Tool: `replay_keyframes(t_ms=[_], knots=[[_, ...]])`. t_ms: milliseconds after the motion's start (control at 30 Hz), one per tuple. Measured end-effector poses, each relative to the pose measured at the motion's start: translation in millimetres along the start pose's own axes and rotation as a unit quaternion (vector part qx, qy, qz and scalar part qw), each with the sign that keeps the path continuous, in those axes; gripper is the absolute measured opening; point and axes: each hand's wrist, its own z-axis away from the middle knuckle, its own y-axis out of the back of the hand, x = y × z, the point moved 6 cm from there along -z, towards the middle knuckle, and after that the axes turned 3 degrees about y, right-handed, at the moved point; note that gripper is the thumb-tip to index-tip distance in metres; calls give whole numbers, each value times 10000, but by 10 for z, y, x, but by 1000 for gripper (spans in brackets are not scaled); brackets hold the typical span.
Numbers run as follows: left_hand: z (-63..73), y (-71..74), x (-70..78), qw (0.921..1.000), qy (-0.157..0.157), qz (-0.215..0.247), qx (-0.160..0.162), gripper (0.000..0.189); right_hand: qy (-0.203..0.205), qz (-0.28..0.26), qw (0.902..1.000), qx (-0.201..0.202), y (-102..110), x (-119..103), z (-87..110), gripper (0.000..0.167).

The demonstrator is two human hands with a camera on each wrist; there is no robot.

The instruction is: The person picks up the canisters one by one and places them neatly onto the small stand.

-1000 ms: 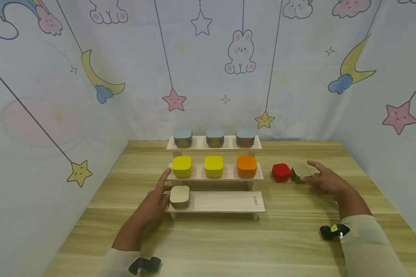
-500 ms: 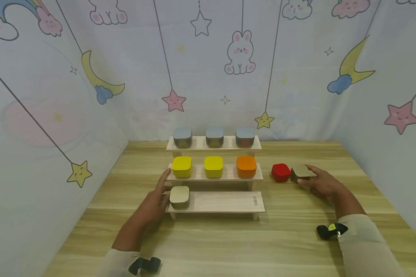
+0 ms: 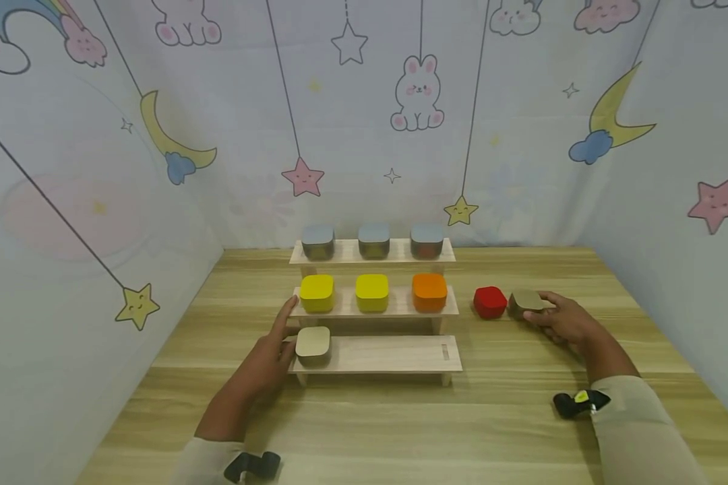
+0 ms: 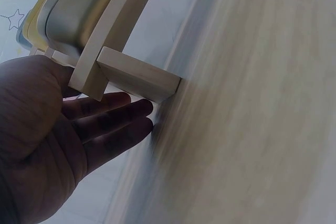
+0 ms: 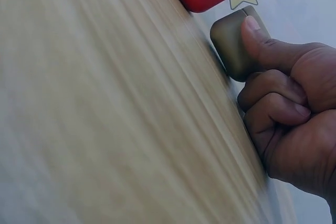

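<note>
My right hand (image 3: 570, 322) pinches a small beige rounded-square lidded box (image 3: 523, 303) on the table. In the right wrist view, the thumb lies along the side of this box (image 5: 231, 45), with the other visible fingers curled toward the palm. Just left of it sits a red box (image 3: 490, 302). My left hand (image 3: 265, 364) is at the left end of a wooden tiered stand (image 3: 388, 353); in the left wrist view its fingers (image 4: 118, 142) extend loosely beside the stand's leg (image 4: 139, 74). Another beige box (image 3: 313, 346) stands on the lowest tier near that hand.
Two yellow boxes (image 3: 317, 293) and an orange box (image 3: 429, 292) line the middle tier. Three grey-blue boxes (image 3: 373, 241) stand on the top tier. A printed fabric backdrop (image 3: 364, 135) encloses the wood-grain table (image 3: 352, 431) at the back and sides.
My right hand has shifted slightly left, its fingers closing from a wider spread onto the beige box. The left hand keeps its place at the stand.
</note>
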Motion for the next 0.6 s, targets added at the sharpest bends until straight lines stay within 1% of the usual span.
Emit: replay_keyframes(t_ms=[167,267,400,500,600], knots=[[-10,-9,-22,10000,15,61,14,84,18,-275,9996,40,7,3,31,96],[-15,-13,-37,10000,-75,-27,51,85,8,-538,9985,115,17,-15,49,93],[-15,-9,-36,9996,-219,-165,97,85,2,-419,9980,471,68,-74,51,91],[-10,-9,-27,9997,-219,-125,76,85,4,-187,9969,768,99,-156,51,96],[-7,-6,-24,9997,-214,-94,69,85,52,-318,9948,961,85,-264,50,96]])
